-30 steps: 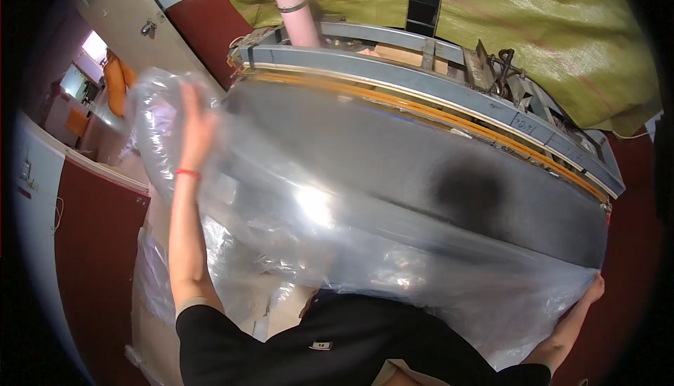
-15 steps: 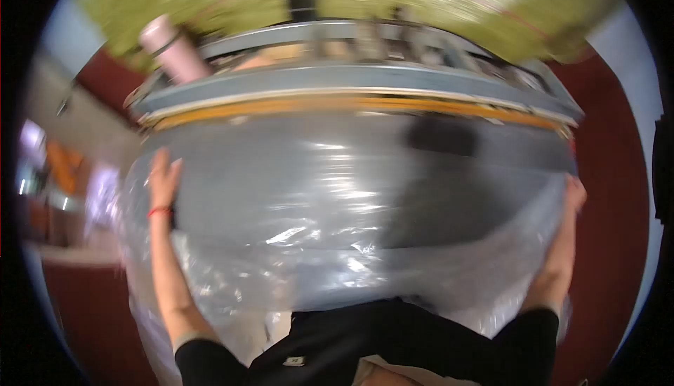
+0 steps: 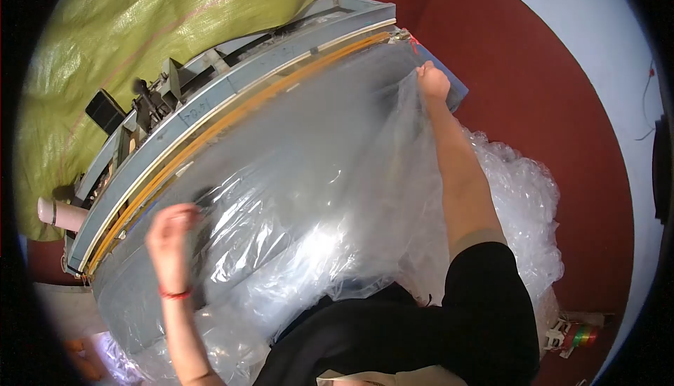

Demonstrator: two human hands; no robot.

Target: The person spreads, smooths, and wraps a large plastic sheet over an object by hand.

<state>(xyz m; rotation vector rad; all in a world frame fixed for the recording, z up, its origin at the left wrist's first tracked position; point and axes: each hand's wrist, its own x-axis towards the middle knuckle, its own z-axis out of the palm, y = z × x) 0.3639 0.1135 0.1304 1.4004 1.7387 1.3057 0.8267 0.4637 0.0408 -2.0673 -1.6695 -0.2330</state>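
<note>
A wide clear plastic sheet [image 3: 246, 231] lies over a grey work surface and hangs in folds towards my body. Near the far right corner, my right hand [image 3: 433, 81] is closed on the plastic sheet's edge, pulling creases that fan out below the fist. On the left, my left hand [image 3: 172, 235] hovers over or near the sheet with a red string at the wrist. Motion smears its fingers, so I cannot tell their grip or whether they touch the plastic.
Beyond the sheet runs a grey metal trough [image 3: 246, 74] with metal tools, bordered by an orange strip [image 3: 232, 116]. A pink bottle [image 3: 63, 214] rests at its left end. Yellow-green woven sheeting [image 3: 168, 21] lies behind. Bunched clear plastic [image 3: 523, 203] rests on the dark red floor [image 3: 547, 84].
My view has turned to the right. My right hand has reached farther forward, drawing the sheet's edge with it. My left hand has changed from spread fingers on the plastic to a blurred pose.
</note>
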